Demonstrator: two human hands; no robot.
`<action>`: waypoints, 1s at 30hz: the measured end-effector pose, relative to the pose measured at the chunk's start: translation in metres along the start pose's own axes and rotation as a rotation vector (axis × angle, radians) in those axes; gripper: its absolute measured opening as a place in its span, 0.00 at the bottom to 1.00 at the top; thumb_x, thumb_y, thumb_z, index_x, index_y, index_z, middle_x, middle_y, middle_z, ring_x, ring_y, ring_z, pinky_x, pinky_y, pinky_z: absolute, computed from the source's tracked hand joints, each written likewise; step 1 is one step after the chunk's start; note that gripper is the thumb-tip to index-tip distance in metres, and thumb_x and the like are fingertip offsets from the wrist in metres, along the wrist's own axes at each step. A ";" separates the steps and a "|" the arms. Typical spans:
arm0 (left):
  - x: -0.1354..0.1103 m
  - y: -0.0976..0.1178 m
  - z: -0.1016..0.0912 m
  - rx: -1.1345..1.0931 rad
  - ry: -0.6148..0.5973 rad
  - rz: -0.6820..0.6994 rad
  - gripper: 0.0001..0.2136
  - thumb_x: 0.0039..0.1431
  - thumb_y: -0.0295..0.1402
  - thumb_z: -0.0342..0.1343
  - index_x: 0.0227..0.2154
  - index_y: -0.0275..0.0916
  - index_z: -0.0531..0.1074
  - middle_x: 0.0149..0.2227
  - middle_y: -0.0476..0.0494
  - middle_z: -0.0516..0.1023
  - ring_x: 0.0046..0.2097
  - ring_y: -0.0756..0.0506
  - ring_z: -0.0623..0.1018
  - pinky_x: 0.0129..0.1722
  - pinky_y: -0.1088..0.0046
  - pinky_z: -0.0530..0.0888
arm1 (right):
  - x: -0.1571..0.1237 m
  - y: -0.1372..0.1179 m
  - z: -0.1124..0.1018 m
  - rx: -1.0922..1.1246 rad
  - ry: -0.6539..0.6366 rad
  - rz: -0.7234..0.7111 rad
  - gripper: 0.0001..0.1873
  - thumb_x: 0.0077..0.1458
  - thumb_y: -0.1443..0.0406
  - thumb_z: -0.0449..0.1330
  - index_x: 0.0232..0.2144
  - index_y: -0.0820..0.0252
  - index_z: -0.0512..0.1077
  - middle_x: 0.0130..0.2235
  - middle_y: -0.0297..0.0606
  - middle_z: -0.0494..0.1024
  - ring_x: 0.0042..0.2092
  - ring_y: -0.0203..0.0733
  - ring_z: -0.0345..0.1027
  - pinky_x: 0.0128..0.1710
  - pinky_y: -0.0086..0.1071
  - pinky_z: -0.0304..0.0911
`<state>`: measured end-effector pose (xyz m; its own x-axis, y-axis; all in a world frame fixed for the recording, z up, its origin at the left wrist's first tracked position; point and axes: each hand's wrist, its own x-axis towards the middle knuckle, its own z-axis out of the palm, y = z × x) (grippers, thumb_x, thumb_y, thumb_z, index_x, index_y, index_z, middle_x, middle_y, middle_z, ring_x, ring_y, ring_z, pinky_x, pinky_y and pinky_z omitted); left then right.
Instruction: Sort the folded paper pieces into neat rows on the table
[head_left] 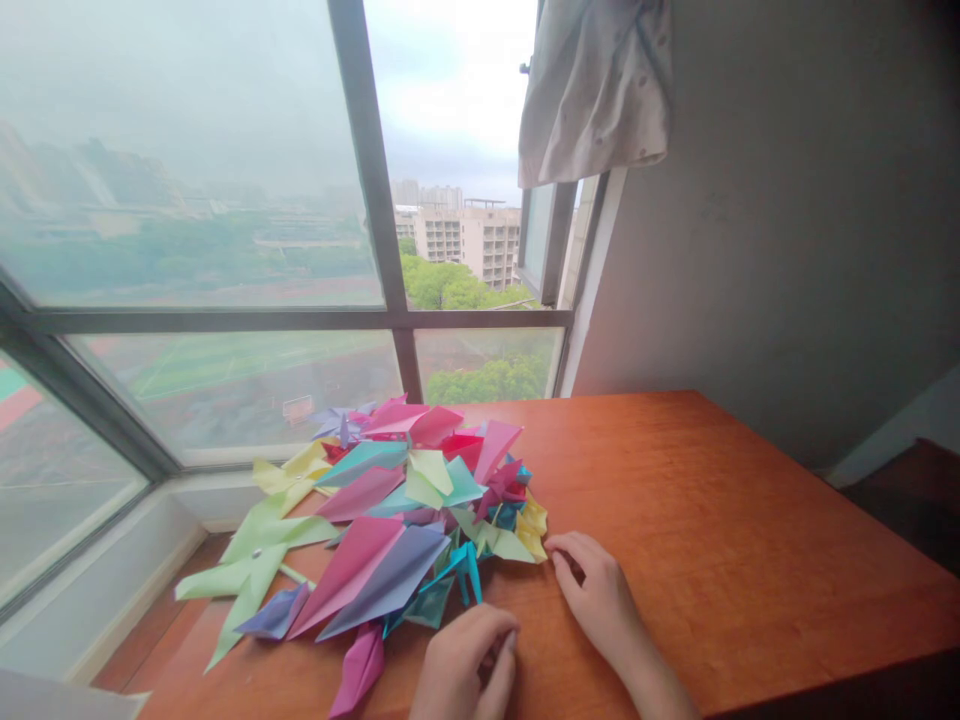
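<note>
A heap of folded coloured paper lies on the left of the wooden table (pixel 720 520). Among it are a pale green pinwheel (pixel 259 552), a yellow pinwheel (pixel 296 475), a pink-and-purple paper plane (pixel 382 570) and a magenta folded piece (pixel 360 668). My right hand (pixel 592 585) rests by the heap's right edge, its fingers curled towards the thumb. Its fingertips come right up to a yellow folded paper (pixel 532 525); whether they touch is unclear. At the front edge, my left hand (pixel 469 665) is loosely closed, near a bright blue folded paper (pixel 465 570). Neither hand visibly holds anything.
Large windows (pixel 202 320) rise behind and left of the table, with buildings and trees outside. A light curtain (pixel 596 90) hangs at the top. The grey wall (pixel 765 220) stands to the right. A low sill (pixel 176 525) runs along the left.
</note>
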<state>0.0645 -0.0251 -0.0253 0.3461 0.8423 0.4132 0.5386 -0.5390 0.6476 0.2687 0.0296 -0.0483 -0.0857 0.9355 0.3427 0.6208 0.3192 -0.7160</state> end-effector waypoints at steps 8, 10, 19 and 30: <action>0.000 0.000 0.000 -0.007 0.024 -0.001 0.08 0.61 0.24 0.49 0.34 0.39 0.72 0.28 0.46 0.77 0.27 0.50 0.76 0.28 0.80 0.72 | 0.000 -0.001 0.000 -0.012 -0.015 0.005 0.13 0.62 0.65 0.50 0.36 0.57 0.75 0.38 0.41 0.78 0.40 0.43 0.72 0.41 0.33 0.67; -0.002 -0.001 0.000 -0.005 0.019 -0.006 0.08 0.61 0.24 0.49 0.34 0.39 0.72 0.28 0.46 0.78 0.27 0.50 0.77 0.28 0.80 0.72 | 0.000 -0.001 0.000 -0.011 -0.007 0.002 0.12 0.61 0.65 0.50 0.36 0.56 0.75 0.37 0.41 0.78 0.40 0.43 0.72 0.41 0.33 0.67; -0.002 -0.003 0.002 -0.013 0.004 -0.019 0.08 0.61 0.24 0.49 0.35 0.40 0.72 0.29 0.47 0.78 0.28 0.50 0.77 0.28 0.81 0.72 | 0.000 0.000 0.000 -0.012 0.008 -0.017 0.12 0.61 0.66 0.51 0.35 0.56 0.75 0.37 0.40 0.78 0.39 0.42 0.73 0.40 0.31 0.67; -0.001 -0.004 0.001 -0.020 0.015 -0.021 0.08 0.61 0.25 0.48 0.36 0.39 0.72 0.30 0.46 0.78 0.29 0.49 0.77 0.29 0.80 0.72 | -0.001 -0.003 -0.001 -0.002 -0.021 0.008 0.12 0.62 0.66 0.50 0.36 0.57 0.74 0.38 0.40 0.78 0.40 0.42 0.71 0.41 0.32 0.66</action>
<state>0.0627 -0.0241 -0.0294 0.3234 0.8536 0.4084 0.5303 -0.5209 0.6689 0.2676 0.0281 -0.0461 -0.0977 0.9409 0.3242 0.6228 0.3119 -0.7176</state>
